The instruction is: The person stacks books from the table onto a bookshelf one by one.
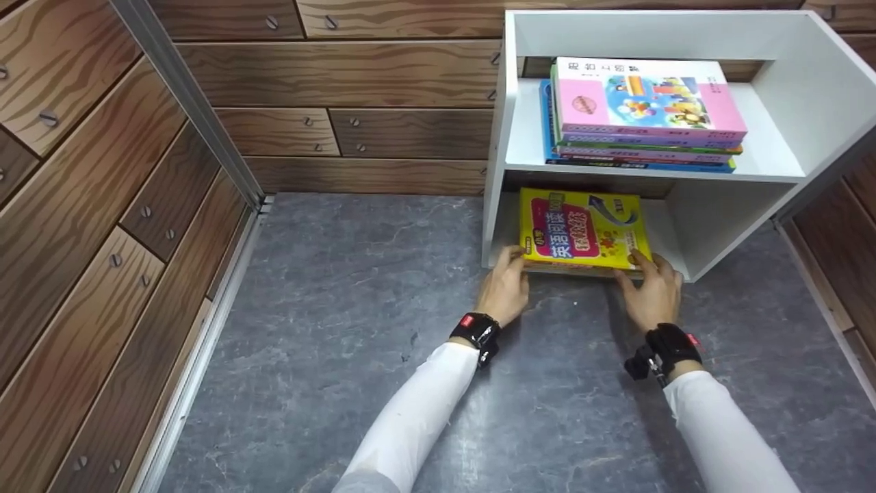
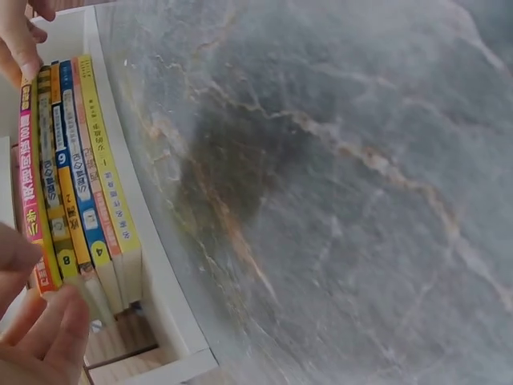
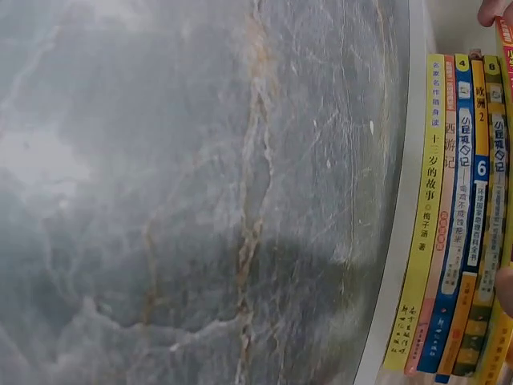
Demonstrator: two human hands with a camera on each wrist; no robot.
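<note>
A yellow book [image 1: 585,229] with a red title panel lies on top of a stack in the lower compartment of a white shelf unit [image 1: 742,236]. My left hand [image 1: 505,291] grips its front left corner, fingertips at the spine's end in the left wrist view. At the front right corner my right hand [image 1: 653,291] holds the same book, thumb at the spine and fingers over the cover. Below it, several thinner books [image 2: 84,160] are stacked with spines facing out, the lowest a pale yellow one [image 3: 421,208].
On the upper shelf sits another stack, topped by a pink and blue book [image 1: 650,96]. Grey marbled floor [image 1: 356,308] spreads before the unit. Wood-patterned walls [image 1: 383,75] stand behind and at both sides, with a metal rail [image 1: 198,335] along the left.
</note>
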